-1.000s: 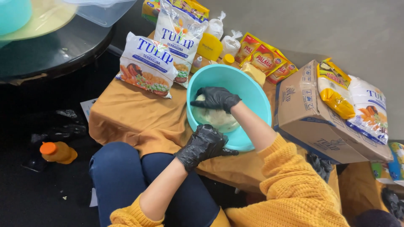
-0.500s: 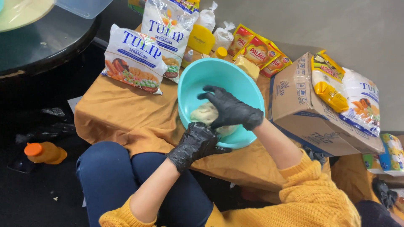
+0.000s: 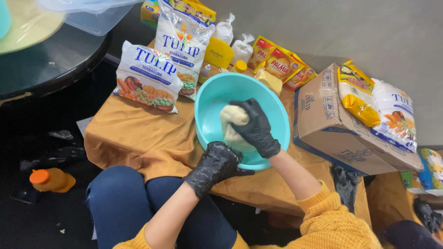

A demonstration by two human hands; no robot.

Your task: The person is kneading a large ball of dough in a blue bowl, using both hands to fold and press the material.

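Observation:
A teal plastic bowl [image 3: 217, 99] stands on a low table under a mustard cloth [image 3: 138, 138]. Inside it lies a pale lump of dough [image 3: 231, 117]. My right hand [image 3: 254, 127], in a black glove, is inside the bowl and closed over the dough, pressing on its right side. My left hand [image 3: 216, 166], also in a black glove, grips the bowl's near rim. Both forearms are bare below yellow knit sleeves.
Two white flour bags [image 3: 148, 76] lie left of the bowl. Yellow packets [image 3: 277, 62], a yellow tub [image 3: 218, 52] and tied clear bags sit behind it. A cardboard box [image 3: 337, 127] with more bags stands right. An orange-capped bottle [image 3: 50, 180] lies on the dark floor.
My right hand has shifted from the far side of the bowl to the right side of the dough, lifting and folding it. My left hand stays on the rim.

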